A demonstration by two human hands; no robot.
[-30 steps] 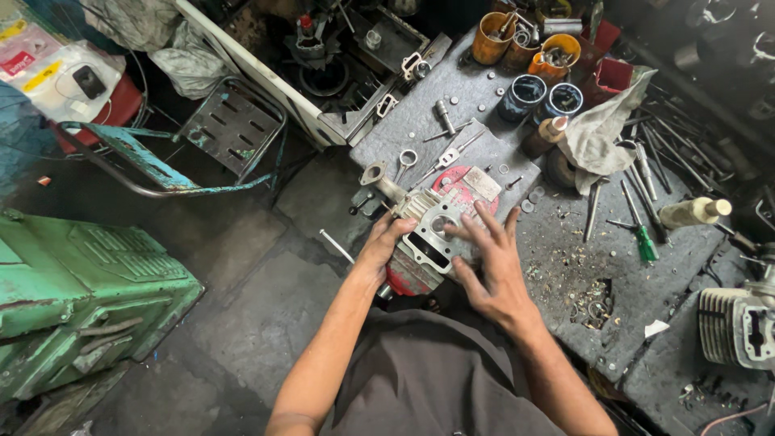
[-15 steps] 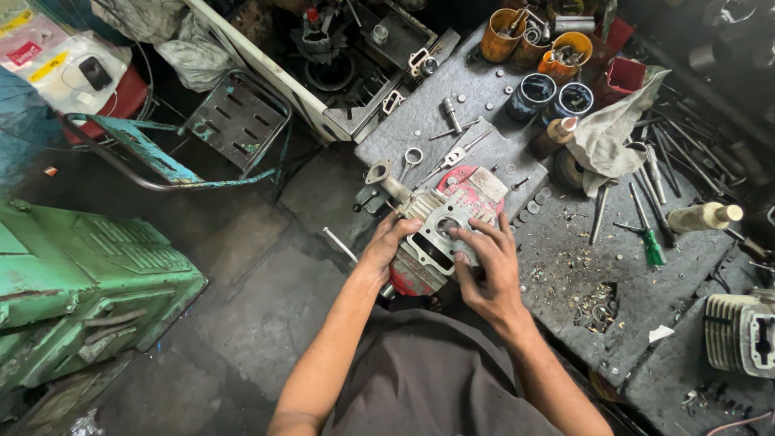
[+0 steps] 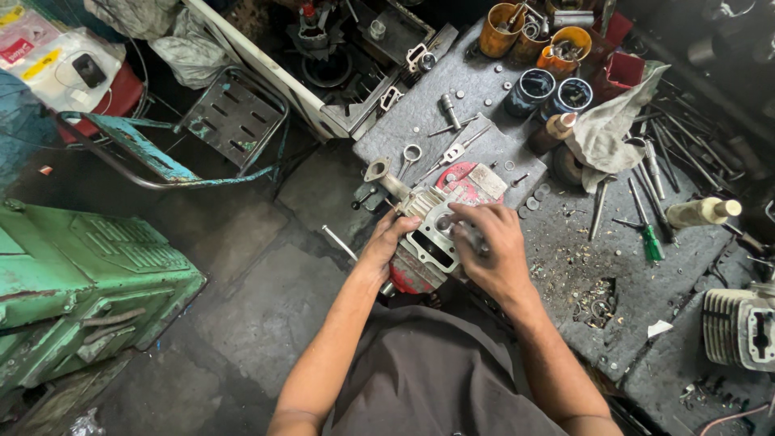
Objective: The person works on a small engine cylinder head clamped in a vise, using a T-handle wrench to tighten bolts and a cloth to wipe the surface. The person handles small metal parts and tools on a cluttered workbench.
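A finned metal engine cylinder head [image 3: 429, 228] rests on a round red can [image 3: 460, 179] at the near edge of a grey workbench [image 3: 630, 291]. My left hand [image 3: 387, 241] grips its left side. My right hand [image 3: 488, 246] lies over its right side, fingers curled down on the top face; whether a small part or tool is in those fingers is hidden. A bent pipe stub [image 3: 383, 176] sticks out from the head toward the upper left.
Wrenches [image 3: 450, 153], bolts and washers lie beyond the head. Cans and cups of parts [image 3: 529, 90] stand at the back, beside a rag [image 3: 605, 129]. Screwdrivers [image 3: 646, 234], a bottle [image 3: 702, 211] and a finned cylinder [image 3: 739, 327] sit right. A green machine [image 3: 81, 282] and metal chair [image 3: 234, 121] stand left.
My right hand has curled its fingers tighter onto the top of the cylinder head. The left hand keeps its grip, and the view has shifted slightly.
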